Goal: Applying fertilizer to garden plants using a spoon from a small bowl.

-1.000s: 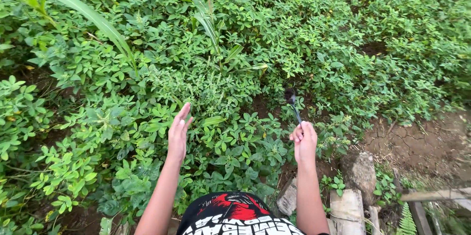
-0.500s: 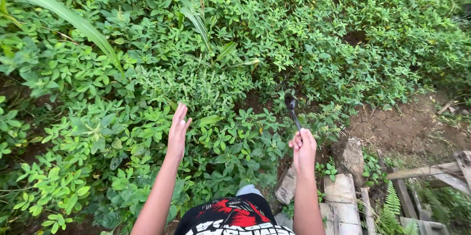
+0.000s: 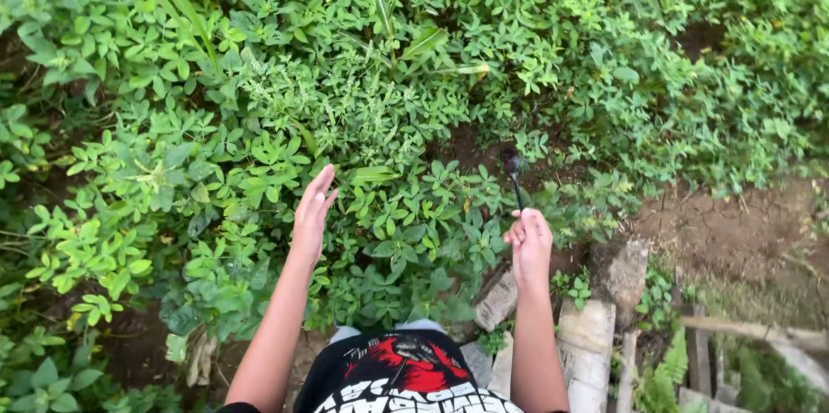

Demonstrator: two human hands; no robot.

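Standing at the edge of a dense bed of low green plants (image 3: 259, 163); left hand (image 3: 313, 206) held flat and open over the leaves, fingers (image 3: 324, 180) straight and together, gripping nothing, hovering just above the foliage rather than clearly touching it; right hand (image 3: 529, 240) closed in a fist around the lower end of a thin dark tool (image 3: 515, 176). Tool rising out of the fist, long axis running almost straight away from the body with a slight lean to the left; small dark head at the far end, over a gap of bare soil (image 3: 471, 150) between the plants; exact kind of head too small to tell. Judged as the approach stage: tool aimed at the bed, free hand ready to part or steady the leaves; nothing yet pulled, cut or dug. Next move likely calling for a firm hold on the handle, the head lowered into the gap, and the open hand pressing leaves aside to keep the stems clear. Cracked bare earth (image 3: 717, 223) to the right; pale stone blocks (image 3: 587, 344) by the feet.
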